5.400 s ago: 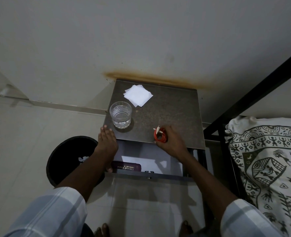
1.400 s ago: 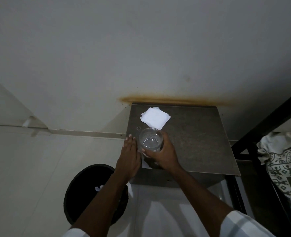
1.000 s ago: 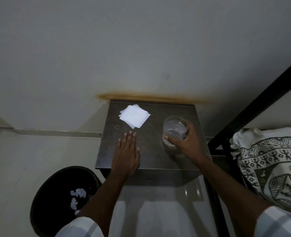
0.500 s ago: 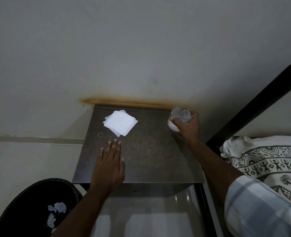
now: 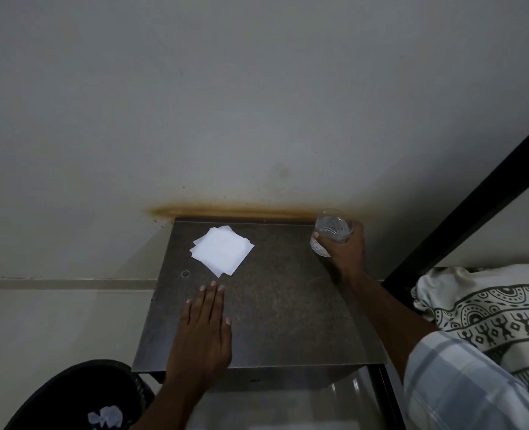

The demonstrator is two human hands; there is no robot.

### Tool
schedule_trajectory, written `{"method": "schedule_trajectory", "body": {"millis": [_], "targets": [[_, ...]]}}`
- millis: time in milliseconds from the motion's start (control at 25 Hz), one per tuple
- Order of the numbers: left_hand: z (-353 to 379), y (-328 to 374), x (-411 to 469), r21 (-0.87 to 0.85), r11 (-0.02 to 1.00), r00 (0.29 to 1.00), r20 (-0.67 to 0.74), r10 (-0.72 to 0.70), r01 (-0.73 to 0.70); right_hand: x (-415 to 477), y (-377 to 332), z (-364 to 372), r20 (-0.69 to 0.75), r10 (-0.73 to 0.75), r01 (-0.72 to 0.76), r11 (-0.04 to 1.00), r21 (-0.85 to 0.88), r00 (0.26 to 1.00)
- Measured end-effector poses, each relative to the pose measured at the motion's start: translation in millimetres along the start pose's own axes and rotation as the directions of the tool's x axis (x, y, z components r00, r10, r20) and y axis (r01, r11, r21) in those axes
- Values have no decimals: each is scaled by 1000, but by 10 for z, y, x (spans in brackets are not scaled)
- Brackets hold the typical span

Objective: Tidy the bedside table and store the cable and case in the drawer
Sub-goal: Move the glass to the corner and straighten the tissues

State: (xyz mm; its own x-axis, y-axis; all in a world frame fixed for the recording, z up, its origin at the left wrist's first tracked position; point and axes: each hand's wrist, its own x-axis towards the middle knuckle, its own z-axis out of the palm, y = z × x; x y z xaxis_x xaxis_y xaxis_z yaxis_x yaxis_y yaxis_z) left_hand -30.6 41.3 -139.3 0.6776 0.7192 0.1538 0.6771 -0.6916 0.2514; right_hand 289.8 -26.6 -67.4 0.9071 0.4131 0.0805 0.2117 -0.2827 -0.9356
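Note:
The dark bedside table (image 5: pixel 275 308) stands against the wall, and its drawer front (image 5: pixel 257 378) below the top is closed. My right hand (image 5: pixel 345 252) grips a clear glass of water (image 5: pixel 331 232) at the table's far right corner, close to the wall. My left hand (image 5: pixel 202 333) lies flat, palm down, on the near left part of the top, fingers together. A small stack of white paper squares (image 5: pixel 222 254) lies at the far left, just beyond my left fingertips. The cable and the case are out of sight.
A black waste bin (image 5: pixel 80 398) with crumpled white paper inside stands on the floor at the lower left. A black bed frame (image 5: pixel 474 209) and a patterned pillow (image 5: pixel 492 308) are close on the right. A brown stain (image 5: pixel 226 209) marks the wall behind the table.
The drawer, open 5.4 s ago with the case inside, is closed now. My right hand has carried the glass from the front left to the far right corner. My left hand stays flat.

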Motion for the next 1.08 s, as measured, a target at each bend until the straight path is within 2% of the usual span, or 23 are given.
{"method": "schedule_trajectory", "body": {"millis": [240,320,360,400,440,480,520,600,640,800,1000,1080], "targets": [[-12,8,9,-37,999,1000,-7,-17,17,-31,-24,-41,108,53,-65,993,102,993],[-62,19,7,-74,997,999,10,-33,33,-229,4,-17,61,132,-141,976,167,989],[-86,28,3,-83,996,999,23,-34,35,-358,51,9,-13,167,-165,980,115,986],[-107,29,10,-97,995,999,43,-32,36,-499,111,49,-71,191,-193,981,-14,979],[-144,14,13,-123,992,998,63,-28,35,-664,177,117,-71,191,-198,973,-118,979],[-188,-12,35,-161,986,997,77,-28,40,-838,176,209,14,179,-174,967,-188,984],[-240,-44,71,-199,978,995,90,-38,55,-1006,140,319,162,160,-118,963,-243,974],[-316,-100,156,-232,968,992,106,-68,91,-1214,38,552,421,94,82,920,-382,902],[-331,-127,198,-213,972,993,88,-79,96,-1225,-35,660,477,90,145,890,-433,874],[-203,-206,385,-151,987,997,-41,-63,56,-988,-245,1082,505,200,97,859,-502,840],[-68,-297,587,-105,994,1000,-8,-16,15,-662,-385,1483,454,119,169,821,-546,883],[-49,-291,597,-91,996,1000,-12,-23,22,-550,-424,1605,478,83,221,809,-545,875]]}}
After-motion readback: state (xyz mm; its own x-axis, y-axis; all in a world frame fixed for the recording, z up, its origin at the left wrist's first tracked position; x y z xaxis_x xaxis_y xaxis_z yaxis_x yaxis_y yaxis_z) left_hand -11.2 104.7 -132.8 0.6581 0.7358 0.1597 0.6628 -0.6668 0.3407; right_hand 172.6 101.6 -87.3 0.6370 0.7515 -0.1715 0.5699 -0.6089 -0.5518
